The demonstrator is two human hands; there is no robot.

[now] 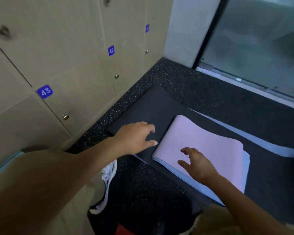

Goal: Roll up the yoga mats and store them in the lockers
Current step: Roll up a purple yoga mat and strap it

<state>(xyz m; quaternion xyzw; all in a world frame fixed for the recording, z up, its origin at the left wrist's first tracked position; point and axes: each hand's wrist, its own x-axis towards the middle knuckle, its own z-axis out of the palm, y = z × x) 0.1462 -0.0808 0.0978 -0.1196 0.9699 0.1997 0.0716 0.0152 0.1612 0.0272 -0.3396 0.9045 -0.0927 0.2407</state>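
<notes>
A pink yoga mat (205,143) with a light blue underside lies folded over on a dark mat (143,107) spread on the floor. My left hand (136,138) hovers over the dark mat just left of the pink mat's edge, fingers spread and holding nothing. Over the near part of the pink mat, my right hand (196,164) reaches out with fingers loosely bent; it grips nothing. Beige lockers (71,65) numbered 41, 42 and 43 stand along the left wall, all doors closed.
The floor is black speckled rubber (202,85). A glass door or window (261,44) with a metal sill fills the upper right. My white shoe (107,182) stands on the floor near the mats. Small round knobs sit on the locker doors.
</notes>
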